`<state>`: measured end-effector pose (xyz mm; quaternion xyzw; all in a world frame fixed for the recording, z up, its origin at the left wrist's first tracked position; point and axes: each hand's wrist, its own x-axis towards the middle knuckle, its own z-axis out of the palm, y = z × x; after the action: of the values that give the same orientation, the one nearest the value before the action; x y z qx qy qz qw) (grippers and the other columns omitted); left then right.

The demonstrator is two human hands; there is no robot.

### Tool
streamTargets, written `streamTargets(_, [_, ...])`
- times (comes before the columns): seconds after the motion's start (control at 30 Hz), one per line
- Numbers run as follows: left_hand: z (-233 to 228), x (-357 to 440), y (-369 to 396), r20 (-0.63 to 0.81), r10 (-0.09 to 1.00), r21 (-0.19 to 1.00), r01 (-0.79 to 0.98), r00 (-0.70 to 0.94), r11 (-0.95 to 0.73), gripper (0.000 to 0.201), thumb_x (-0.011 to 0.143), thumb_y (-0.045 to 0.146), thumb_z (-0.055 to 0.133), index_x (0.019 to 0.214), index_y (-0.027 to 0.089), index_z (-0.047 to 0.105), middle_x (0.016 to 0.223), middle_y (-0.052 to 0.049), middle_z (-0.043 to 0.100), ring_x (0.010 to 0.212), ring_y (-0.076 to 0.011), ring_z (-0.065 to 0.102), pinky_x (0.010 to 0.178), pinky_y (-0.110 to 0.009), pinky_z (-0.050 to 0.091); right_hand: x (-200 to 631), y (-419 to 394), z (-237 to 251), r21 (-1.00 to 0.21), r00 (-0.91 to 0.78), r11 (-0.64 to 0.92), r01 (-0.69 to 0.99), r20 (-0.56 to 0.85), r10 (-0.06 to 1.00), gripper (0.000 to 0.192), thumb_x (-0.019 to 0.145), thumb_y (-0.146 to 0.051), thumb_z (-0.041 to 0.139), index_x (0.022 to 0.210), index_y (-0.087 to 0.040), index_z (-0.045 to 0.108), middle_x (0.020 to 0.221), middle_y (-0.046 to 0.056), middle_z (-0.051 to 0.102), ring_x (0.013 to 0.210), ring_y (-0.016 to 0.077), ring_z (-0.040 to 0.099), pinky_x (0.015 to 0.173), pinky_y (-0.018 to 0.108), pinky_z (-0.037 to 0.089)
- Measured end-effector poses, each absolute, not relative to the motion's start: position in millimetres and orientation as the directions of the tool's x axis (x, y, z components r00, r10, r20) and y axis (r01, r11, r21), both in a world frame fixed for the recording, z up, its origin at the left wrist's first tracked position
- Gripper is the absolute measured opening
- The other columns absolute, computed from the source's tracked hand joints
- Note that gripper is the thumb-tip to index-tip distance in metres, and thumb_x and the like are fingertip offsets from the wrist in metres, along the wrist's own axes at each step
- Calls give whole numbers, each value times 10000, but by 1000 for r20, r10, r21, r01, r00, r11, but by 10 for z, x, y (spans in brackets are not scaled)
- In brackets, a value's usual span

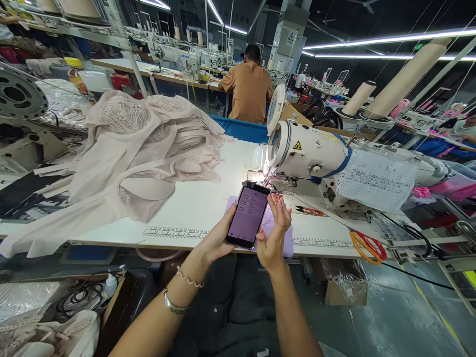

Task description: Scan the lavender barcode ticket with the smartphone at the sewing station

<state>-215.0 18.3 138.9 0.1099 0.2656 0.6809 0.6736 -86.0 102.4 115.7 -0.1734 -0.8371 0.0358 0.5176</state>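
Observation:
My left hand (218, 237) is closed round the left edge of a smartphone (247, 214), whose lit screen shows lines of text too small to read. Beside the phone's right edge, my right hand (274, 238) has its fingers stretched upward and apart, with nothing in it; whether the thumb touches the phone I cannot tell. Under the phone and hands lies a piece of purple fabric (287, 243) at the table's front edge. Just beyond stands a white sewing machine (305, 151), its lamp lighting the needle area. A heap of beige garments (122, 144) covers the table's left side.
Orange-handled scissors (366, 246) lie at the right front edge, and small thread snips (309, 210) nearer the machine. A handwritten sheet (375, 178) hangs on the machine. Thread cones (407, 79) stand behind. Another person (249, 87) sits ahead, back turned. A cardboard box (345, 287) is below.

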Motion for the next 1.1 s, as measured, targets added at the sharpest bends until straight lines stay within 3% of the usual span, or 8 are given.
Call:
streamTargets(0.53, [1472,-2128,182,-272,958,525,-848,-89,70,565,1080,472,333,1371,71,605,1095,-157,756,862,-200,720,850,-290,549,-857,1020,1176,-263,-442,937,228,830,340,767,1039,-666,205,1633,-197,77,1546,167,471,1548,285,223,1228,651,145])
streamTargets(0.7, [1428,-2132,196,-211,975,515,-855,-65,55,586,1080,481,314,1377,53,582,1057,-168,761,839,-225,731,869,-333,553,-853,1024,1161,-254,-434,948,194,844,315,778,1043,-656,231,1638,-190,49,1586,188,390,1529,324,272,1226,670,149])
streamTargets(0.83, [1387,-2151,197,-167,986,506,-860,-17,71,666,1072,530,279,1463,37,496,1015,-188,764,803,-262,738,850,-386,555,-818,1015,1163,-199,-475,966,164,842,255,842,1013,-676,344,1640,-187,67,1645,187,267,1547,354,207,1225,674,173])
streamTargets(0.97, [1373,-2165,205,-164,986,486,-871,-11,71,701,1070,552,256,1493,37,471,1030,-189,766,825,-266,741,893,-403,548,-795,1003,1179,-129,-566,982,141,803,187,923,956,-554,562,1638,-192,55,1680,178,176,1556,377,167,1213,683,209])
streamTargets(1.1, [1369,-2162,217,-187,981,492,-869,-42,57,669,1075,532,271,1473,49,508,1071,-180,765,870,-253,745,970,-401,534,-829,1005,1186,-179,-496,957,229,824,273,862,969,-394,564,1635,-200,53,1664,175,220,1552,346,190,1207,656,252])
